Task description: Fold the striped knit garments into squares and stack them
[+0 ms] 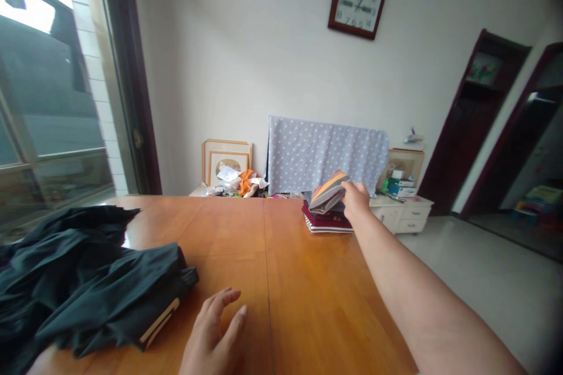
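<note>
My right hand (355,198) reaches to the far right of the wooden table (229,234), its fingers closed on a folded striped garment (328,192) in grey and orange. That garment is tilted over a small stack of folded dark red clothes (323,222) with white-striped edges. How far it touches the stack, I cannot tell. Near the table's front, my left hand (215,328) has thumb and fingers apart and holds nothing. To its left lies a crumpled dark garment (109,287) with a light printed mark, spread over the table's left side.
Behind the table, a spotted grey-blue cloth (323,155) hangs over something against the wall. A white cabinet (407,217) stands beyond the table's right side. Picture frames (226,143) and mixed clutter sit behind the far edge. A clock (358,3) hangs above.
</note>
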Demonstrator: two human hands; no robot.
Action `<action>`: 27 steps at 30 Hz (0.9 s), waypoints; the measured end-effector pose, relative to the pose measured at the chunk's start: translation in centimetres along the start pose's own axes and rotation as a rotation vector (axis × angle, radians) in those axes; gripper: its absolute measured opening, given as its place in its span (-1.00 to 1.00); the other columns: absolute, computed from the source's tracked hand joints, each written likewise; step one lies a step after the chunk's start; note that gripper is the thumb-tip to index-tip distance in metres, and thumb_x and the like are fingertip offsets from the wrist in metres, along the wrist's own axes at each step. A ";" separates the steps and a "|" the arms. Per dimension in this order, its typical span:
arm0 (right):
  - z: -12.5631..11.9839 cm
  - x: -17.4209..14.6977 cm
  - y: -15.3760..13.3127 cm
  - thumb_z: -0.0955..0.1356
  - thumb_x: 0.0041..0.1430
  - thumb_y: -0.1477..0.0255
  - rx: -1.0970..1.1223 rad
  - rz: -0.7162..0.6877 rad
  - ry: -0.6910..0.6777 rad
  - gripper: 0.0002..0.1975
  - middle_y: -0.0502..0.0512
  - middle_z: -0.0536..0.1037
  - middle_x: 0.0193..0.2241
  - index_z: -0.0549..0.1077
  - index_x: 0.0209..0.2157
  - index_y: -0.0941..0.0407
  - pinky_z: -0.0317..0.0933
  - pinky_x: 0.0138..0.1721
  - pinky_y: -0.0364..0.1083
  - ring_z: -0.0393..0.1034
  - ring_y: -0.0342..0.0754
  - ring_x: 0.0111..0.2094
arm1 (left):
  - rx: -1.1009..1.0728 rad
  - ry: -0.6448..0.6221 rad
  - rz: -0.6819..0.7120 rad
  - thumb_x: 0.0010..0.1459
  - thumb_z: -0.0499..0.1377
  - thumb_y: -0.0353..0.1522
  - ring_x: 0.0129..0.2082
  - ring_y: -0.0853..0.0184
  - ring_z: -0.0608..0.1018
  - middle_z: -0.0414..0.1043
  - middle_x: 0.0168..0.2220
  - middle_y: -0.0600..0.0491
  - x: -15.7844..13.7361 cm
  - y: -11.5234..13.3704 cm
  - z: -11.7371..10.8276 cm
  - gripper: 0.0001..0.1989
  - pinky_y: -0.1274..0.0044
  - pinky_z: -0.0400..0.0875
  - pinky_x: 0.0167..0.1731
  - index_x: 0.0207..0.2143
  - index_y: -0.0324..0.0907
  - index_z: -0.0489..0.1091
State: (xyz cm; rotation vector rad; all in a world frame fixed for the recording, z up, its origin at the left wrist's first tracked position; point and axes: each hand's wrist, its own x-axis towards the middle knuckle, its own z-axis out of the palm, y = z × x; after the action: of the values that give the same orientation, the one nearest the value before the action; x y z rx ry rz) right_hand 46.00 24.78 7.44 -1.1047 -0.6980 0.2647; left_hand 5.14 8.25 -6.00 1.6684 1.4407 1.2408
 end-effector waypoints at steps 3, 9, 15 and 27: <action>0.5 -2.8 -1.8 0.44 -0.11 0.27 0.113 0.037 -0.039 -0.67 -0.15 0.45 -0.47 0.34 -0.30 0.07 0.30 -0.45 -0.19 0.38 -0.14 -0.44 | -0.155 0.045 -0.137 0.06 0.22 0.02 0.14 0.02 0.48 0.45 0.10 -0.14 0.4 0.0 -0.5 -0.43 0.19 0.38 0.13 0.01 -0.14 0.46; -0.8 -12.8 -4.3 0.50 -0.07 0.26 0.109 0.025 -0.296 -0.66 -0.10 0.49 -0.44 0.40 -0.28 0.09 0.26 -0.40 -0.17 0.36 -0.14 -0.42 | -0.374 0.191 -0.240 0.08 0.28 -0.08 0.23 0.05 0.40 0.38 0.20 -0.20 1.4 -1.2 -1.1 -0.38 0.31 0.26 0.23 0.13 -0.19 0.37; -3.3 -26.1 -7.5 0.46 0.11 0.18 -0.077 0.152 -1.105 -0.66 0.09 0.57 -0.18 0.43 -0.17 0.08 0.31 -0.08 -0.05 0.46 0.01 -0.12 | -0.413 0.344 -0.242 0.22 0.17 -0.07 0.30 0.10 0.32 0.28 0.28 -0.18 2.0 -1.0 -2.0 -0.39 0.32 0.15 0.30 0.22 -0.19 0.29; -5.3 -34.2 -4.4 0.29 0.22 0.20 -0.666 -0.044 -0.673 -0.78 -0.03 0.51 -0.53 0.48 -0.31 0.03 0.14 -0.44 -0.13 0.38 -0.04 -0.49 | -0.385 0.431 -0.204 0.21 0.17 -0.15 0.17 0.17 0.46 0.40 0.16 -0.16 1.9 0.0 -3.3 -0.29 0.39 0.34 0.15 0.34 -0.14 0.07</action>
State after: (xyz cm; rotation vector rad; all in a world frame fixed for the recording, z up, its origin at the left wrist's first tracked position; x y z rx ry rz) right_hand 22.77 1.06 -3.14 -1.6480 -1.4773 0.3860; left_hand 2.07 9.70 -4.26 1.0130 1.4492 1.6986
